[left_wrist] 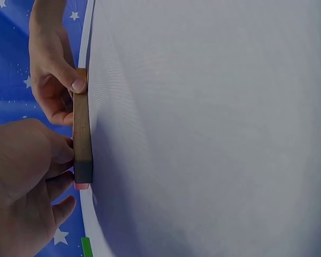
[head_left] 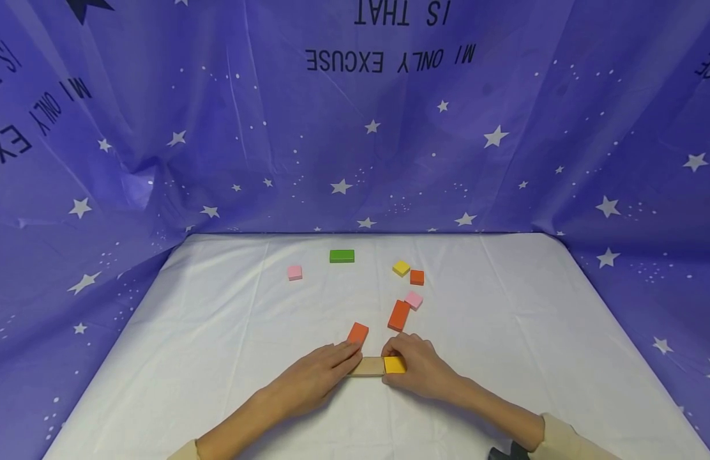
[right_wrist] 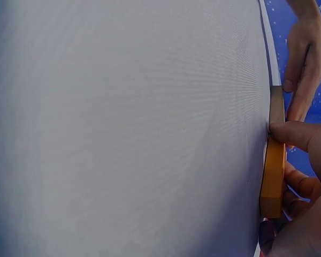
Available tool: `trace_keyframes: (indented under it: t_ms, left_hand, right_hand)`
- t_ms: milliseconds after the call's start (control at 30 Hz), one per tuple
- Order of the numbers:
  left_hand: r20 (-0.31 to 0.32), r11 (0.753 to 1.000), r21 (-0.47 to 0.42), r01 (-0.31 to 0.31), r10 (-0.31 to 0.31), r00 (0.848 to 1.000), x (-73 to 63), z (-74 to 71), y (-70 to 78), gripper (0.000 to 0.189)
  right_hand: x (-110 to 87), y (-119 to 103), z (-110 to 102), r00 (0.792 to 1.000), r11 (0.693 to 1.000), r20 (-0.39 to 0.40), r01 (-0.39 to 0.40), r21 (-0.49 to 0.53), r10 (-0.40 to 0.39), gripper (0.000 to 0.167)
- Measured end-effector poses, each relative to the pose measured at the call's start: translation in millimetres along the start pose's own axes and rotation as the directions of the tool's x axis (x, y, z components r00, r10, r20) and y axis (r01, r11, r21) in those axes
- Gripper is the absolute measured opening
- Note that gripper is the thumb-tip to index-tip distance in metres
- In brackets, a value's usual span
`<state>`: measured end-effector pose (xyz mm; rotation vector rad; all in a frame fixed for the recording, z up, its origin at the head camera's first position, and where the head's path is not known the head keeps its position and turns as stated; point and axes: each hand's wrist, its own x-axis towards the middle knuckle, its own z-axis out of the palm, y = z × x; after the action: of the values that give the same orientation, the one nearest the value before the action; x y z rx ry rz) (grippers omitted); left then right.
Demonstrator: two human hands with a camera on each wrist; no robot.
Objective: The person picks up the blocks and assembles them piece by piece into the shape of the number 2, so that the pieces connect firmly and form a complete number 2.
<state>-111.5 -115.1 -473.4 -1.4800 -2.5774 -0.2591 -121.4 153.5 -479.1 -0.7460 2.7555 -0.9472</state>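
A natural-wood block [head_left: 368,367] lies crosswise near the front of the white table, with a yellow block [head_left: 395,365] in line at its right end. My right hand [head_left: 421,369] pinches the yellow block, thumb on the near side around the seam between the two blocks [right_wrist: 273,176] and fingers behind. My left hand [head_left: 320,377] rests its fairly straight fingers on the left end of the wooden block, hiding that end. Just beyond those fingertips lies an orange-red block [head_left: 358,333], partly covered by them.
Farther back lie another orange-red block [head_left: 398,315] against a pink cube [head_left: 414,300], a small orange cube [head_left: 417,277] beside a yellow one [head_left: 401,268], a green block [head_left: 341,256] and a pink cube [head_left: 295,273]. A dark object [head_left: 509,452] shows by the right sleeve.
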Motion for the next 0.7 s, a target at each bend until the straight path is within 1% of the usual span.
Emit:
trace_keyframes:
  t_ms: [200,333,433,533,700]
  left_hand:
    - [-0.011,1.0,0.019,-0.008,0.008,1.0,0.3,0.1,0.3,0.049]
    - [-0.01,1.0,0.031,-0.006,0.007,1.0,0.4,0.5,0.3,0.05]
    - [-0.016,0.999,0.037,-0.011,0.011,1.0,0.4,0.7,0.3,0.05]
    - [-0.024,0.999,0.04,-0.016,0.017,1.0,0.3,0.5,0.5,0.049]
    - [-0.021,0.999,0.041,-0.016,0.017,1.0,-0.1,-0.7,1.7,0.049]
  right_hand:
    - [1.1,0,-2,1.0,1.0,0.022,-0.008,-0.007,0.008,0.03]
    - [2.3,4,-7,1.0,0.999,0.018,-0.007,0.043,0.007,0.036]
    - [3.8,7,-11,1.0,0.994,-0.026,-0.014,0.106,0.017,0.037]
    - [6.1,12,-16,0.994,0.99,-0.093,-0.037,0.139,0.05,0.036]
    - [11.1,22,-23,0.973,0.99,-0.212,-0.064,0.13,0.09,0.036]
